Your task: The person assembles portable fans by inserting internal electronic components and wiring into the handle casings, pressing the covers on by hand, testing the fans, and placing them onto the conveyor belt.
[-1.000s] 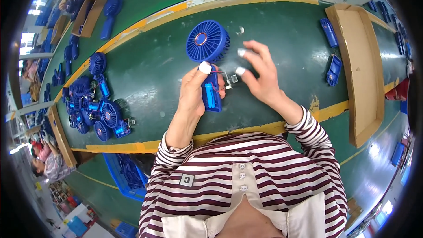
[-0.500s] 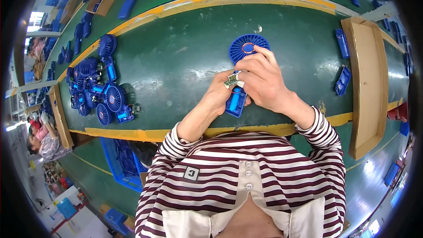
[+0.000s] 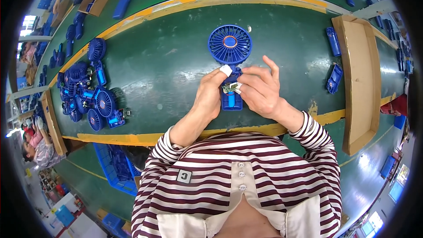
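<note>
A blue handheld fan [image 3: 230,48] lies before me, its round grille pointing away and its handle towards me. The handle is uncovered, with a light-blue cylindrical battery [image 3: 231,101] inside. Above the battery sits a small green circuit board [image 3: 229,88]. My left hand [image 3: 209,91] is closed on the left side of the handle, its white-covered thumb tip at the neck. From the right, my right hand [image 3: 261,91] grips at the neck and board, with a white-covered tip against the board and one finger raised. The fingers hide part of the neck.
Several blue fans [image 3: 104,102] with exposed boards and batteries are heaped at the left. Two blue handle parts [image 3: 335,78] lie at the right beside a shallow cardboard tray [image 3: 362,83]. A blue crate [image 3: 112,172] stands below the table's yellow edge [image 3: 132,139]. Other people work at the far left.
The fan is straighter and fully shows its grille. My left thumb has moved up to the neck. My right hand has drawn back from the grille, and the board sits lower, over the handle.
</note>
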Demonstrator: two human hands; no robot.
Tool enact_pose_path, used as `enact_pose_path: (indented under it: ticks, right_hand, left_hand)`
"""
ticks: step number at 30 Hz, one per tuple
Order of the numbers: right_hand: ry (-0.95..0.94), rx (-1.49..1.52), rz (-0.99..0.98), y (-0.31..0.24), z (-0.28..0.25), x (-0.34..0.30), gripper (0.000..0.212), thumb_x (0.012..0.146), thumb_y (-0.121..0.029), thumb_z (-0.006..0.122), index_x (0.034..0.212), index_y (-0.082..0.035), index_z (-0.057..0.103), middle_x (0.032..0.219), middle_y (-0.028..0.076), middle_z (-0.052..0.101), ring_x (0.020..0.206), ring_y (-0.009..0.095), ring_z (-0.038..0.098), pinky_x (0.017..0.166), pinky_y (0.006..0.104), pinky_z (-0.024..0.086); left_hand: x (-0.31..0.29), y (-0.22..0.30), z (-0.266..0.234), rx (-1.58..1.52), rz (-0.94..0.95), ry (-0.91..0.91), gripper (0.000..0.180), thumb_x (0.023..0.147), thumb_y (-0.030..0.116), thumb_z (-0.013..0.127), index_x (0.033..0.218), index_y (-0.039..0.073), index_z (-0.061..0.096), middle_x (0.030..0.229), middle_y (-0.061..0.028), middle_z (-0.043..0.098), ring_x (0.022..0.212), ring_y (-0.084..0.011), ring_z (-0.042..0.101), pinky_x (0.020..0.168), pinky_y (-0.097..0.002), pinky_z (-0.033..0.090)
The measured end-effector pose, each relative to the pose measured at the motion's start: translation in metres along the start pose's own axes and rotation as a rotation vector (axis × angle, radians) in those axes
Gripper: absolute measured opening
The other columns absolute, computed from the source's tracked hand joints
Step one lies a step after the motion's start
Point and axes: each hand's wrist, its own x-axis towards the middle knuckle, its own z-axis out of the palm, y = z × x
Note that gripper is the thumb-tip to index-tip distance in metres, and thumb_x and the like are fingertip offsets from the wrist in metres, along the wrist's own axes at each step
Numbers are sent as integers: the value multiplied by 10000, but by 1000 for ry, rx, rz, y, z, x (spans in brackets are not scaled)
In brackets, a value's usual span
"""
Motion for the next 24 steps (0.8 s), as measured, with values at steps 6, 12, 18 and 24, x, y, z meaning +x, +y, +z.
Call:
enact_pose_path:
  ticks: [6, 12, 18, 24]
  right_hand:
    - [-132, -26, 5, 0, -5, 2, 168, 556, -17, 635, 711, -20, 572, 847, 83, 587, 829, 261, 589, 900, 507, 367]
    - [-163, 166, 144, 6, -10, 10, 189, 588, 45, 609, 768, 20, 558, 907, 126, 568, 757, 265, 580, 616, 349, 480]
    - [-174, 328, 290, 11, -9, 16, 157, 630, 78, 564, 777, 37, 527, 907, 130, 518, 768, 288, 538, 643, 352, 456]
    - [-236, 347, 302, 12, -9, 18, 171, 632, 99, 536, 795, 50, 522, 924, 142, 510, 802, 291, 531, 664, 343, 451]
  left_hand:
    - [1, -6, -6, 48, 12, -2, 220, 876, 145, 459, 970, -20, 572, 893, -66, 596, 774, -119, 565, 676, -256, 465]
    - [0, -1, -1, 19, -26, 37, 203, 866, 134, 433, 905, -17, 564, 859, -70, 586, 751, -127, 558, 638, -280, 460]
    - [-2, 5, 1, -53, -41, -19, 252, 868, 150, 414, 975, -48, 528, 905, -125, 590, 810, -196, 589, 704, -357, 495]
    - [2, 1, -7, -51, -69, -4, 235, 843, 154, 457, 937, -45, 540, 855, -121, 599, 723, -191, 606, 614, -326, 511]
